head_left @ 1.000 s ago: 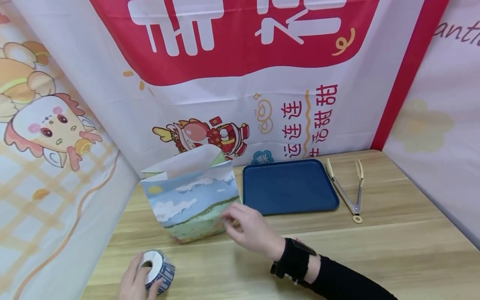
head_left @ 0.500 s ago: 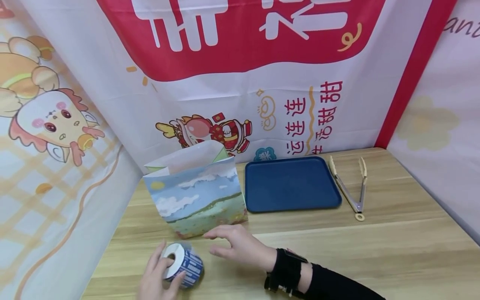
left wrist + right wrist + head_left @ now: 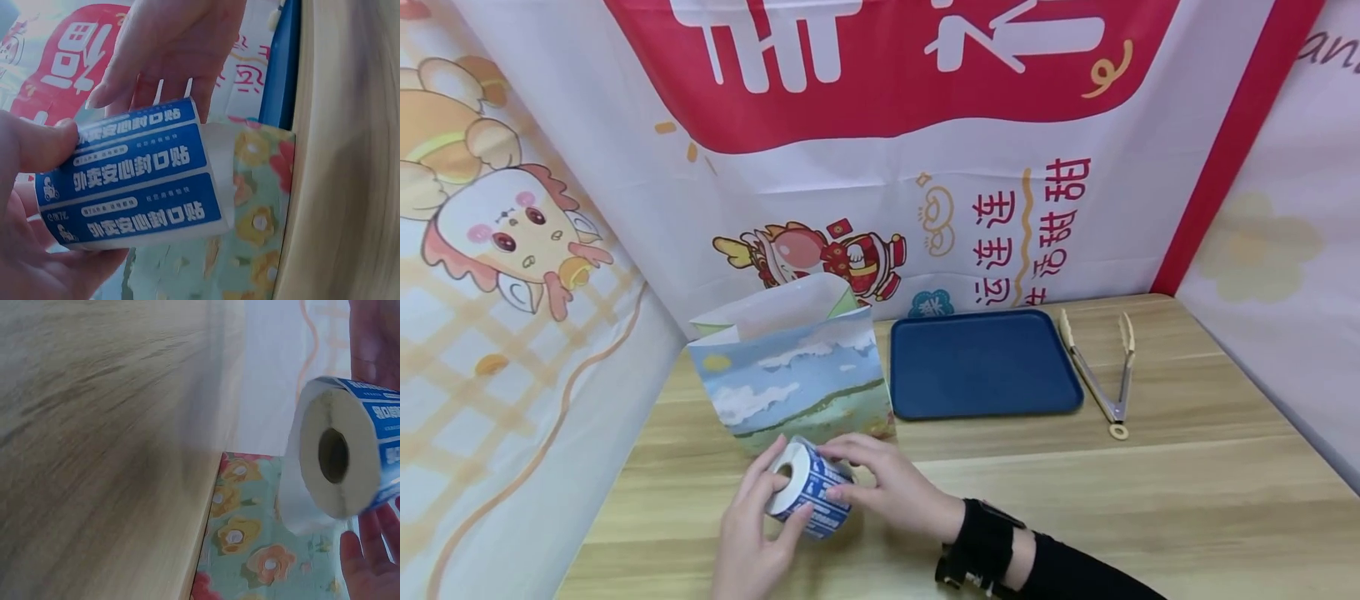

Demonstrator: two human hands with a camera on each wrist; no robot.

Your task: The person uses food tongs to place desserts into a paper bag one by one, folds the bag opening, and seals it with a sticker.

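Note:
My left hand grips a roll of blue-and-white printed sticker labels above the table. A finger of it goes into the roll's core and its thumb lies on the printed side. My right hand has come up to the roll's other side, its thumb and fingers spread about it. In the left wrist view a small gap shows between the right thumb and the labels. A loose backing end hangs off the roll in the right wrist view. Just behind the hands stands a paper bag with a sky-and-meadow print, its top open.
A dark blue tray lies to the right of the bag. Tongs with cream tips lie spread at its right side. Printed cloth hangs behind the wooden table and along both sides.
My left hand has carried the label roll up and to the right, in front of the bag. My right hand has moved from the bag's lower right side to the roll.

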